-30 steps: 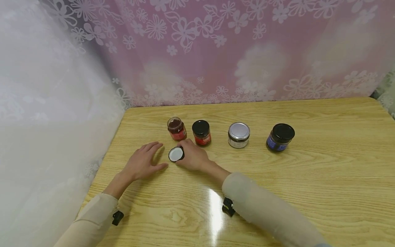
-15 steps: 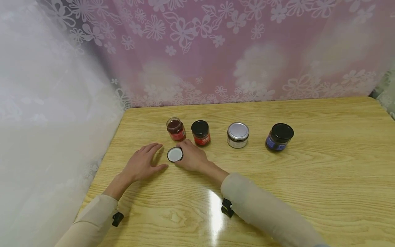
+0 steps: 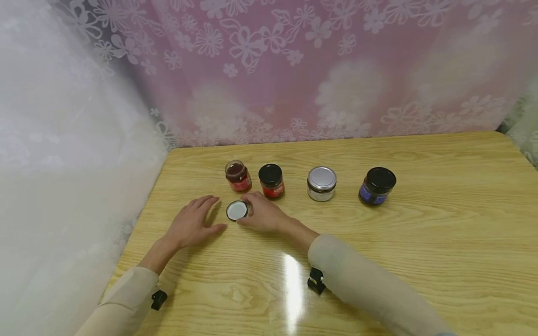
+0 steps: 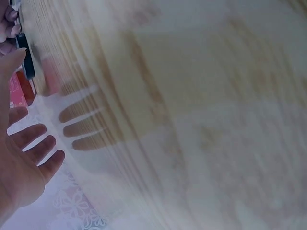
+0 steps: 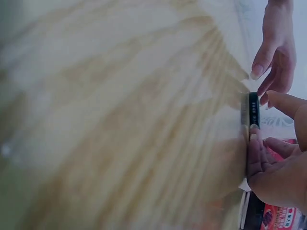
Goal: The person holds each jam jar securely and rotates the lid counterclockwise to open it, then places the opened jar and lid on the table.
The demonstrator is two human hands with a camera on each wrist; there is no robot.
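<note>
Change: since a second ago the lid (image 3: 237, 210) has slid slightly left and down on the desk (image 3: 420, 242) with the right hand (image 3: 264, 215); the left hand (image 3: 191, 225) has hardly shifted.
Lid: a black jar lid lying upside down (white liner up) on the desk, in front of the open jar (image 3: 237, 176) and between the two hands.
Right hand: fingers (image 5: 254, 158) curled at the lid's rim, pinching it against the desk; the right wrist view shows the lid edge-on (image 5: 253, 109) at the fingertips.
Left hand: flat on the desk just left of the lid, fingers (image 4: 33, 136) straight and spread, holding nothing, thumb pointing toward the lid.
Open jar: uncapped, red label, dark red contents, standing upright at the left end of the row.
Other jars: a black-lidded red jar (image 3: 271, 180), a silver-lidded jar (image 3: 321, 183) and a black-lidded blue jar (image 3: 377, 186), all capped, in a line to the right.
Risk: I judge the open jar the weak point; it stands just beyond the right knuckles, so a careless lift of that hand could knock it and spill the contents. The lid could also skid on the glossy desk if pinched only at the edge.
</note>
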